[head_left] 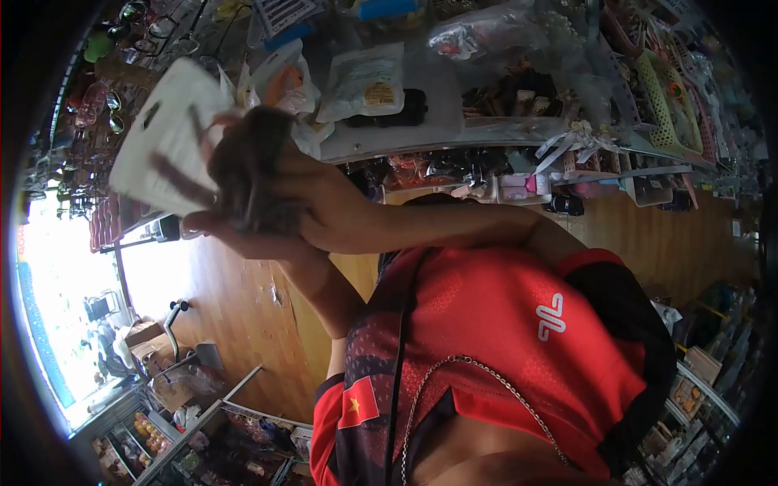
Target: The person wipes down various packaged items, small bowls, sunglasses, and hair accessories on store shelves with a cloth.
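A white card (pixel 150 158) with a hanging slot is at the upper left, blurred by motion. Against its right side is a dark brown item (pixel 255 174), too smeared to name. My left hand (pixel 259 245) is under this item and the card's lower edge, its fingers closed around the item. From the right, my right hand (pixel 328 190) reaches over and grips the same item; its fingertips are partly hidden.
Packaged goods (pixel 365 81) lie on a glass counter (pixel 446 89) beyond my hands. Eyeglasses (pixel 93 101) hang at the far left, and perforated baskets (pixel 668 101) stand at the upper right. A cardboard box (pixel 158 352) and display cases (pixel 203 441) are at the lower left.
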### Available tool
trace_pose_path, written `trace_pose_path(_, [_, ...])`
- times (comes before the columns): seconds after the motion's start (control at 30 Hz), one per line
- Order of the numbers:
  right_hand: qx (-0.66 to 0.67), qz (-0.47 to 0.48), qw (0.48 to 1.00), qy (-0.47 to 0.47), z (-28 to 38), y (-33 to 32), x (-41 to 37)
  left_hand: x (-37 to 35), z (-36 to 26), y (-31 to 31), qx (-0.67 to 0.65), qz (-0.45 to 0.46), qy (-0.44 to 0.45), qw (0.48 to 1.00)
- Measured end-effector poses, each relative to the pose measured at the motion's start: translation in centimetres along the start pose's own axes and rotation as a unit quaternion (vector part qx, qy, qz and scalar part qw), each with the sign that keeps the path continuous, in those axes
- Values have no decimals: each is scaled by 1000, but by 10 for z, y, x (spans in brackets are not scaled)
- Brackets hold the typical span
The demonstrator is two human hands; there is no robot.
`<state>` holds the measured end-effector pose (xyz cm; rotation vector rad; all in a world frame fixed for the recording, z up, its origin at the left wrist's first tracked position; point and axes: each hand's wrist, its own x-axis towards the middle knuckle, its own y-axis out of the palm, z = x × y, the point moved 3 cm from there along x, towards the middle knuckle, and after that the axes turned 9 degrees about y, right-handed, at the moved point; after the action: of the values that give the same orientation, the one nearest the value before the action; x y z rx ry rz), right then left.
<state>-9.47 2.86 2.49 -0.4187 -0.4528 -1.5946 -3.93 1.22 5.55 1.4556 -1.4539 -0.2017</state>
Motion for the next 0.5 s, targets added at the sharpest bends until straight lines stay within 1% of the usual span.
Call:
trace_pose_path(0.03, [-59, -12, 996, -59, 4, -1, 6, -5, 6, -3, -202, 2, -58, 978])
trace_pose_path(0.07, [-118, -24, 986, -117, 8, -3, 13, -7, 9, -2, -395, 4, -113, 912])
trace_pose_path(0.1, [-118, -26, 983, -140, 10, -6, 22, -15, 6, -8, 53, -12, -67, 996])
trace_pose_path(0.13, [-119, -28, 979, -162, 12, -12, 33, -23, 4, -19, 157, 43, -46, 986])
trace_pose_path(0.17, [-120, -29, 975, -184, 12, -18, 41, -34, 6, -31, 258, 96, -24, 961])
trace_pose_path(0.23, [-82, -97, 981, -148, 4, -24, 61, -44, 9, -39, 345, 113, 12, 932])
trace_pose_path(0.27, [-62, -130, 981, -130, 5, -26, 67, -44, 10, -14, 333, 78, 25, 939])
trace_pose_path(0.3, [105, -23, 994, 15, 2, -32, 66, -43, 10, -1, 321, 43, 38, 945])
trace_pose_path(0.37, [132, -44, 985, 101, -15, -27, 53, -28, 8, -5, 320, 88, 81, 940])
trace_pose_path(0.4, [143, 6, 969, 201, -22, -23, 40, -18, 5, -8, 319, 110, 104, 935])
trace_pose_path(0.43, [151, 57, 941, 298, -24, -17, 25, -13, 4, -19, 316, 109, 83, 939])
trace_pose_path(0.5, [144, 14, 979, 141, -18, 0, 4, -2, 0, -15, 302, 66, 50, 950])
